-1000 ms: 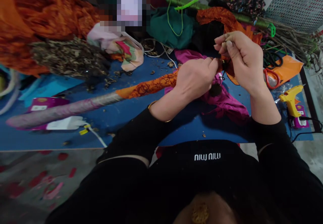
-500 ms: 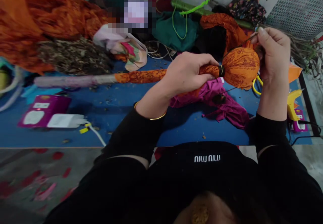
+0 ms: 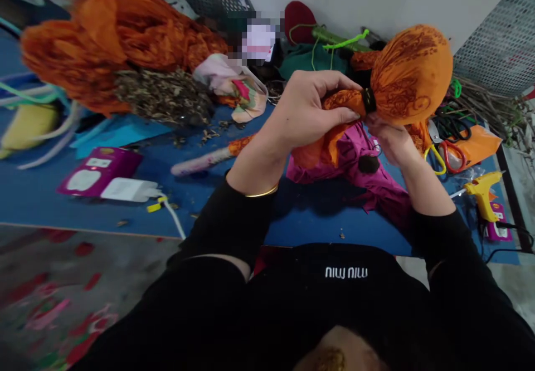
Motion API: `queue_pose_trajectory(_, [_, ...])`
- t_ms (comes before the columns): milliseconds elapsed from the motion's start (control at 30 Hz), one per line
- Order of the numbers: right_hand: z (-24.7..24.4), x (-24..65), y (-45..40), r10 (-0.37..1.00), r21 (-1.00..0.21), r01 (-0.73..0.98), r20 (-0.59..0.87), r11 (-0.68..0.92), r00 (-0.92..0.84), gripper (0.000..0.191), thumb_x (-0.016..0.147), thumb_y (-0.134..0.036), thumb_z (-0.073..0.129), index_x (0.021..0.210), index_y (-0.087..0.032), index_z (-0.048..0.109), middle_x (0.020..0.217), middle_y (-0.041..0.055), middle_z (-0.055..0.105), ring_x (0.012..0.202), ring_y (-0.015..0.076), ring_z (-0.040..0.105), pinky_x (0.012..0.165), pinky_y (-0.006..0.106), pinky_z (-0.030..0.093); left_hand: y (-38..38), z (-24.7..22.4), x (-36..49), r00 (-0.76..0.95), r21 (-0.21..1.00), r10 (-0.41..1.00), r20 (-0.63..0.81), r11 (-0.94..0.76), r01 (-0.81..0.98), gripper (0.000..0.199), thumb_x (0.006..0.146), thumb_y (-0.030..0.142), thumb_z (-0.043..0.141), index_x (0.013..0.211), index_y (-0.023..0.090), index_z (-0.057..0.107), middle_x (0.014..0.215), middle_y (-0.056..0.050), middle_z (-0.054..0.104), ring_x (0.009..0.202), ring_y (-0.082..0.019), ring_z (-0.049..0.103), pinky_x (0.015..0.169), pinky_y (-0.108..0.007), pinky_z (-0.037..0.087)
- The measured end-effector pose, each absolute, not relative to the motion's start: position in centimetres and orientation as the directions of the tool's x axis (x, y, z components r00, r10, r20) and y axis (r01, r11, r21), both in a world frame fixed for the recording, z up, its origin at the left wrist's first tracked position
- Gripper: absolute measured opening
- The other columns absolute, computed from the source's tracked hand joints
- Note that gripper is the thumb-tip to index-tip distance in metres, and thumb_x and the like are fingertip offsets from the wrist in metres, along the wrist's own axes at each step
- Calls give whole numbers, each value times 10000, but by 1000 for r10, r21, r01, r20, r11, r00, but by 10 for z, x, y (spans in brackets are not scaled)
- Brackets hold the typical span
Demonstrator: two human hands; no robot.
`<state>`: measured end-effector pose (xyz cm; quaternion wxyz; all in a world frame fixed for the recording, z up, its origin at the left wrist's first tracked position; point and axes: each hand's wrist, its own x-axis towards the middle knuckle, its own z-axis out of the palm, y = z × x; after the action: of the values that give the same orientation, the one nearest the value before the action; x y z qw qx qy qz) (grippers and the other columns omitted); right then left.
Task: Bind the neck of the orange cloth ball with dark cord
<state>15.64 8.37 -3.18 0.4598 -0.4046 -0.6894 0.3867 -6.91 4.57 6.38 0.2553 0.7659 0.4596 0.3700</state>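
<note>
My left hand is closed around the narrow neck of a stick wrapped in orange patterned cloth. At its end is a rounded, cloth-covered orange head, tilted up to the right. A black cord is wound tightly round the neck below that head. My right hand is curled in from beneath, touching the neck by the cord; its fingertips and what they grip are hidden. The stick's pale lower end shows beyond my left forearm. Under both hands lies magenta cloth with a small dark round piece on it.
Crumpled orange fabric and dried brown plant bits lie at the back left. A white charger is in front. Red-handled scissors and a yellow glue gun lie at the right, near twigs.
The orange head has swung up. My right hand has come down from the far right, where it pulled the black cord taut, to the neck's underside. My left hand keeps its hold.
</note>
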Motion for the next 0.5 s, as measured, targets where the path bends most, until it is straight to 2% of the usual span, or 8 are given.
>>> queue_pose_trajectory(100, [-19, 137, 62, 888, -915, 131, 323, 381, -326, 304, 932, -587, 656, 920, -283, 645, 867, 23, 735, 902, 232, 750, 917, 424, 684, 50, 63, -70, 271, 722, 910, 315, -415, 554, 349, 887, 360, 692, 1213, 283, 787, 1247, 12, 845, 1117, -276, 726, 1080, -464, 598])
queue_pose_trajectory(200, [-2, 135, 40, 874, -820, 311, 418, 480, -247, 364, 1021, -588, 608, 845, -272, 651, 727, 7, 621, 710, 209, 654, 840, 430, 652, 53, 63, -69, 263, 743, 898, 353, -440, 504, 335, 866, 347, 692, 1174, 255, 789, 1243, -3, 848, 1088, -264, 736, 1085, -449, 592])
queue_pose_trajectory(233, [4, 136, 33, 851, -756, 394, 488, 522, -193, 389, 1049, -583, 579, 833, -270, 663, 742, 18, 619, 719, 211, 648, 854, 440, 643, 53, 63, -68, 262, 745, 896, 358, -443, 498, 327, 863, 339, 690, 1161, 248, 790, 1235, -5, 849, 1088, -257, 736, 1088, -438, 587])
queue_pose_trajectory(300, [12, 136, 23, 750, -628, 469, 649, 621, -125, 405, 1071, -576, 562, 843, -271, 700, 880, 61, 675, 857, 232, 695, 934, 462, 633, 55, 64, -68, 256, 737, 904, 344, -428, 523, 310, 873, 318, 679, 1155, 248, 787, 1226, 4, 851, 1108, -245, 727, 1101, -422, 574])
queue_pose_trajectory(367, [14, 135, 20, 650, -558, 397, 747, 728, -141, 408, 1066, -593, 573, 854, -281, 728, 1061, 90, 713, 1090, 267, 729, 1045, 493, 618, 57, 62, -67, 246, 727, 916, 316, -400, 558, 312, 890, 293, 671, 1181, 260, 777, 1230, 17, 849, 1140, -243, 715, 1115, -430, 564])
queue_pose_trajectory(433, [10, 133, 24, 636, -583, 264, 745, 768, -201, 468, 1057, -666, 541, 845, -294, 727, 1080, 83, 719, 1217, 289, 725, 1127, 540, 596, 60, 59, -65, 252, 728, 920, 299, -391, 564, 330, 902, 273, 655, 1211, 271, 769, 1230, 16, 849, 1152, -251, 716, 1110, -449, 570])
queue_pose_trajectory(500, [1, 132, 33, 702, -678, 181, 683, 712, -202, 562, 1043, -774, 455, 856, -307, 705, 903, 55, 680, 1085, 285, 760, 1095, 568, 616, 63, 53, -61, 292, 741, 909, 297, -413, 530, 354, 893, 254, 640, 1220, 243, 775, 1229, -14, 849, 1143, -260, 735, 1092, -451, 583])
